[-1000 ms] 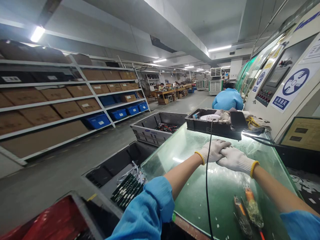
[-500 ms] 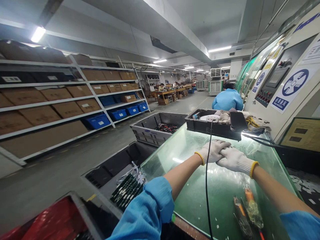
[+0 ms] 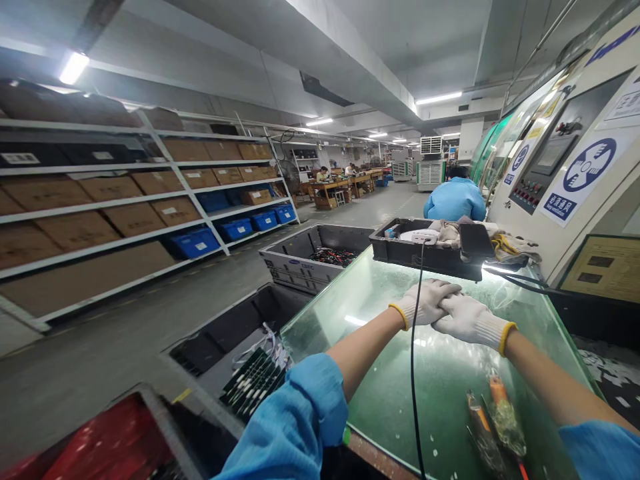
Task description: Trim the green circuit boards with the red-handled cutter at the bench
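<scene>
Unmoved since earlier: left hand [image 3: 426, 301], right hand [image 3: 466, 317] overlapping, flattened, both empty, over glass [image 3: 380, 393].

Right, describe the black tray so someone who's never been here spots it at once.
Find the big glass top in front of the person. Beyond the left hand and right hand, at the far end, sits the shallow black tray. Unlike the deeper crates to its left, it rests on the glass, with a black cable trailing toward the person.
</scene>
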`<state>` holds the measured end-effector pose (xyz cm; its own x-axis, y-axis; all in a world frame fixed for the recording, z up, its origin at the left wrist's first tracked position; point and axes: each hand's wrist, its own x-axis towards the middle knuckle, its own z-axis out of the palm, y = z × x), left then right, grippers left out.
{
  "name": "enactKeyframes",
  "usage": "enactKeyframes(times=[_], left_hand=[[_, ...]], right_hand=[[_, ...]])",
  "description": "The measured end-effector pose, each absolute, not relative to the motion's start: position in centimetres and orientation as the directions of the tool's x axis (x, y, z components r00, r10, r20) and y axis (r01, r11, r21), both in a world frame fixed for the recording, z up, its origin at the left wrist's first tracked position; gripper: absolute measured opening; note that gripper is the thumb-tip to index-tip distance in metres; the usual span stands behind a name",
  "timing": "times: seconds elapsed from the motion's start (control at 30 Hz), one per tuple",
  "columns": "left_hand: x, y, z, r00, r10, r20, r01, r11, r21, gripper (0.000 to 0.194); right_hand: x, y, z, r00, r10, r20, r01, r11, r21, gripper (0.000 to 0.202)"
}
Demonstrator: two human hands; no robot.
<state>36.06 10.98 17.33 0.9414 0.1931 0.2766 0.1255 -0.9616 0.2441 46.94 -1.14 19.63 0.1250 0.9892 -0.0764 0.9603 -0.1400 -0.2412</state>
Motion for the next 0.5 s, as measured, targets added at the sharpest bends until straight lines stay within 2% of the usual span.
enactKeyframes(times=[0.5], left_hand=[[36.16,11.18,17.13,0.942,0.179,0.284,0.113,-0.966,0.234,0.06]], right_hand=[[46.9,-1.21,19.83,0.123,0.99,-0.07,0.962,-0.136,-0.236,0.044]])
